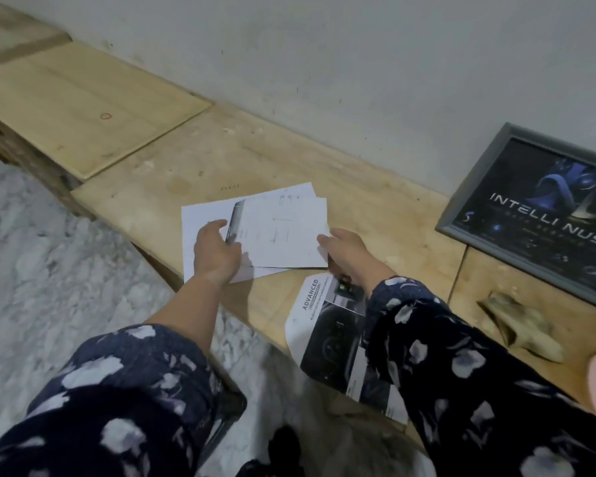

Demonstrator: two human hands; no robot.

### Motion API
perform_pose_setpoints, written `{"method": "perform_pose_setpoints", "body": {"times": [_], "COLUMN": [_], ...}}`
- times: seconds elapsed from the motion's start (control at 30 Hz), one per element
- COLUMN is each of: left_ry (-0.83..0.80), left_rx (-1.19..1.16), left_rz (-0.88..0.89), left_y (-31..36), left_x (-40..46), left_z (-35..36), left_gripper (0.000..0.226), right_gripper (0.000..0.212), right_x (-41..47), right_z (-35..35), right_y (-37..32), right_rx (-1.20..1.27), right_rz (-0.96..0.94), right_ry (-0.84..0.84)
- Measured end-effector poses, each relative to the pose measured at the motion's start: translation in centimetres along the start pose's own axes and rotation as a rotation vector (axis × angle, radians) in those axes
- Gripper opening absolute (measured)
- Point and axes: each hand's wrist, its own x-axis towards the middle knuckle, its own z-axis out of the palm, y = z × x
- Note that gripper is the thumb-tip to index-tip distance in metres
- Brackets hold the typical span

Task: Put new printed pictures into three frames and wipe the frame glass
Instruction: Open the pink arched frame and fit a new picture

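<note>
A loose stack of white printed sheets [272, 232] is held just above the low wooden platform [375, 215]. My left hand [215, 253] grips the stack's left side, thumb on top. Its right edge is pinched by my right hand [344, 251]. Another printed picture [327, 339], dark with the word "ADVANCED" on its white margin, lies on the platform's front edge, partly under my right sleeve. A grey picture frame [534, 215] holding a dark poster leans against the wall at the right.
A crumpled beige cloth [520, 325] lies on the platform in front of the frame. A thin plywood board [80, 105] rests on the platform at the left. Marbled floor [49, 270] lies below the platform's edge. A grey wall stands behind.
</note>
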Motion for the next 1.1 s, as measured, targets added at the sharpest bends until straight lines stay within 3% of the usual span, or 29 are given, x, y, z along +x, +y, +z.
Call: {"method": "perform_pose_setpoints", "body": {"times": [0.07, 0.3, 0.37, 0.5, 0.63, 0.93, 1.0, 1.07, 1.1], "left_ry": [-0.016, -0.181, -0.242, -0.343, -0.298, -0.244, -0.176, -0.136, -0.136], "left_rx": [0.044, 0.18, 0.29, 0.58, 0.606, 0.55, 0.455, 0.179, 0.048], "left_rz": [0.008, 0.095, 0.077, 0.053, -0.022, -0.008, 0.074, 0.169, 0.201], "left_y": [0.6, 2.4, 2.6, 2.6, 2.7, 3.6, 3.7, 3.9, 4.0], "left_x": [-0.6, -5.8, -7.6, -11.0, -13.7, -15.7, -15.7, -15.7, -15.7], "left_z": [0.7, 4.3, 5.2, 6.9, 7.8, 8.8, 9.1, 9.2, 9.1], "left_gripper": [0.048, 0.038, 0.049, 0.097, 0.101, 0.086, 0.059, 0.022, 0.014], "right_gripper": [0.052, 0.047, 0.051, 0.051, 0.071, 0.094, 0.093, 0.089, 0.087], "right_x": [-0.5, -4.6, -6.0, -8.9, -11.9, -13.2, -13.0, -13.2, -13.2], "right_z": [-0.7, -5.7, -7.2, -9.3, -9.8, -8.3, -8.1, -8.1, -8.1], "right_y": [0.6, 5.9, 7.9, 12.1, 14.7, 17.0, 17.2, 17.3, 17.4], "right_rx": [-0.063, -0.248, -0.389, -0.606, -0.638, -0.638, -0.597, -0.539, -0.514], "right_rz": [-0.022, -0.008, 0.029, 0.118, 0.132, 0.098, 0.111, 0.124, 0.137], "right_ry": [-0.001, 0.042, 0.07, 0.12, 0.121, 0.141, 0.139, 0.138, 0.138]}}
